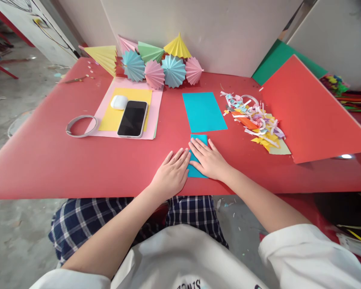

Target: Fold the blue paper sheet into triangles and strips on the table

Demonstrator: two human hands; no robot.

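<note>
A narrow folded piece of blue paper [198, 171] lies on the red table in front of me. Across its upper and middle part rests my right hand [212, 160], flat with the fingers stretched out. My left hand [173, 172] lies flat too, its fingertips touching the paper's left edge. Parts of the folded paper are hidden under the hands. Just beyond it lies a flat blue sheet of paper [204, 111], unfolded.
Pleated paper umbrellas [173, 71] stand along the back. At left are a phone [132, 119], a white earphone case [119, 102] and a tape ring [82, 126], by stacked paper sheets [108, 86]. Paper scraps [255, 120] and a leaning red board [313, 116] occupy the right.
</note>
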